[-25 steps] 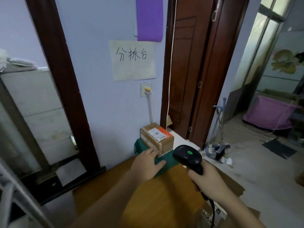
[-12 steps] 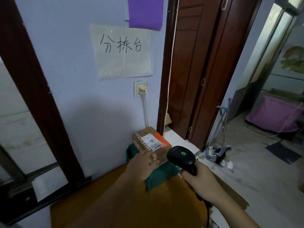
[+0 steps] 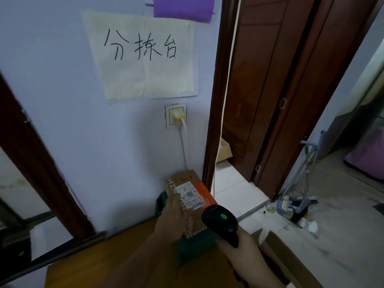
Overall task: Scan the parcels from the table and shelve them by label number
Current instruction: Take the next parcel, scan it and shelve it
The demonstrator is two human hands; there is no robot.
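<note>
Resting atop a green parcel [image 3: 193,244], the small cardboard parcel [image 3: 188,196] appeared light and rigid, left hand [image 3: 171,220] fingers laid flat along its side, right hand [image 3: 247,256] gripping the scanner [image 3: 221,220].

View: one head-worn wide-angle camera; no second view shares the scene.
Position: above the wooden surface [image 3: 116,265], at the person's head, behind both forearms.
Facing: forward and slightly down, toward the pale wall and its handwritten paper sign [image 3: 143,55] in the upper centre of the frame.
Nearness: close; the left hand [image 3: 169,220] and right hand [image 3: 247,256] enter from the bottom edge, and the cardboard parcel [image 3: 187,196] sits low centre.
Right of frame: a brown door [image 3: 270,80] and grey floor [image 3: 342,225] recede.
Left of frame: a dark door frame [image 3: 41,163] slants.
Distortion: straight edges bow outward near the borders.
</note>
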